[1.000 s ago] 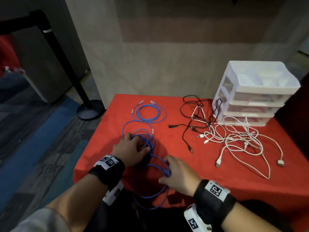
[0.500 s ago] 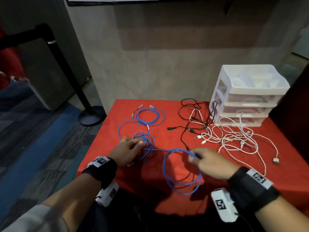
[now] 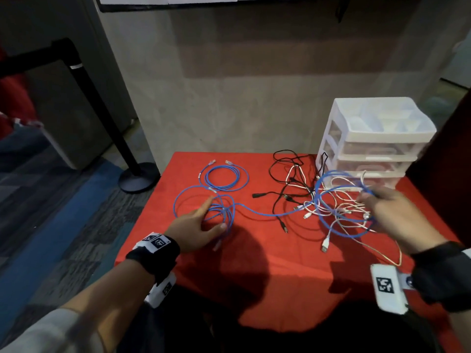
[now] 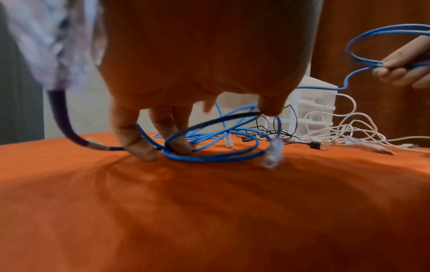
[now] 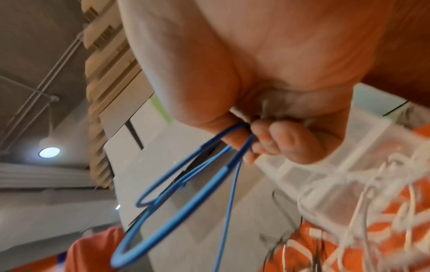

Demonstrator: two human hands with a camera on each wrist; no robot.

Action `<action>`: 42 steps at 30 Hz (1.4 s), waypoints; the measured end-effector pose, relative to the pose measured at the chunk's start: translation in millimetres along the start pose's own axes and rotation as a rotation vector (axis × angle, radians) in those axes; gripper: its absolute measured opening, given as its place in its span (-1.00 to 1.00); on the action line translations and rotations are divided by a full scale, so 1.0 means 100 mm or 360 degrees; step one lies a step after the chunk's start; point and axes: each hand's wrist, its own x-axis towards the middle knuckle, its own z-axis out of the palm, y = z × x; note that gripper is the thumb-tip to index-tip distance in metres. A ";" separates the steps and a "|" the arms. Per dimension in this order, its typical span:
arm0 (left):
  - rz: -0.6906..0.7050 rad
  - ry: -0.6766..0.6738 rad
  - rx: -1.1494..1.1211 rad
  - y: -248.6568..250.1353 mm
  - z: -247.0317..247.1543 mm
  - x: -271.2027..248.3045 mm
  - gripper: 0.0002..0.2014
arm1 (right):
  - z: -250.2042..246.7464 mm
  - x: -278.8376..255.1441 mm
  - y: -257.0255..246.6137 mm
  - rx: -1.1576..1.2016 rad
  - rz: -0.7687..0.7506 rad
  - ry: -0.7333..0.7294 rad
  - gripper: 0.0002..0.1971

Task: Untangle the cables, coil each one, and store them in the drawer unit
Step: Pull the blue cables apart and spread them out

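A tangled blue cable (image 3: 267,214) runs across the red tablecloth (image 3: 254,263). My left hand (image 3: 212,215) presses its bunched loops (image 4: 209,156) down at the left with straight fingers (image 4: 144,152); a clear plug (image 4: 272,152) hangs by the thumb. My right hand (image 3: 377,200) is raised at the right and grips several blue loops (image 5: 186,184) over the white cables (image 3: 344,212). One strand stretches between the hands. A second blue cable (image 3: 224,178) lies coiled at the back. The white drawer unit (image 3: 377,149) stands at the back right, drawers closed.
Black cables (image 3: 288,179) lie tangled with the white ones in front of the drawer unit. A black stanchion post (image 3: 102,110) stands on the floor left of the table. The wall is close behind the table.
My right hand has carried its blue loops up and to the right, over the white cables, pulling a strand taut. My left hand has stayed on the bunched loops.
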 end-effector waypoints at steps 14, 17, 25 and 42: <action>-0.0211 0.0469 -0.0468 -0.19 -0.03 0.08 -0.77 | -0.52 0.05 -0.01 0.0436 -0.0039 0.0375 -0.82; -0.0250 0.0661 -0.0389 -0.18 -0.15 0.03 -0.66 | -0.39 0.04 -0.05 0.0480 -0.0110 0.0296 -0.79; 0.0568 0.0861 -0.0047 0.68 -0.15 0.04 -0.48 | 0.15 -0.10 -0.18 0.0242 -0.0353 -0.0080 -0.81; 0.0199 0.0340 -0.0740 1.09 -0.45 0.51 -0.70 | 0.33 -0.34 -0.10 0.0310 -0.0423 -0.0380 -0.79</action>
